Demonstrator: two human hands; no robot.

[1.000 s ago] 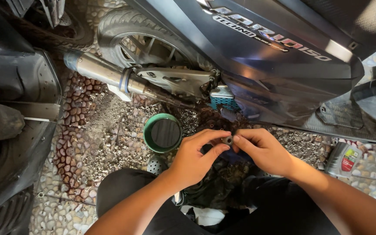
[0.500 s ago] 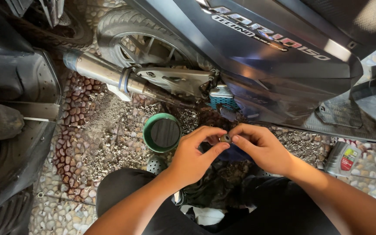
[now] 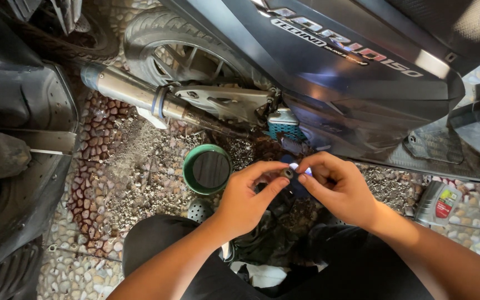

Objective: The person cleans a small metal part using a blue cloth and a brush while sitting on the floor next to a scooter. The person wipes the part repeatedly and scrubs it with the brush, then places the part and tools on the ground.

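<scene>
My left hand and my right hand meet in front of me, low over the pebbled ground beside a dark scooter. Between the fingertips of both hands sits a small dark round part, pinched from the left and the right. A bit of blue and white shows just behind it, under my right fingers. A green round container with dark liquid stands on the ground just left of my left hand.
The scooter's rear wheel and silver exhaust pipe lie ahead at upper left. Another dark vehicle body fills the left edge. A small grey oil bottle stands at right. Dirty rags lie on my lap.
Both hands have risen slightly and the fingertips have shifted on the small part; the rest is unchanged.
</scene>
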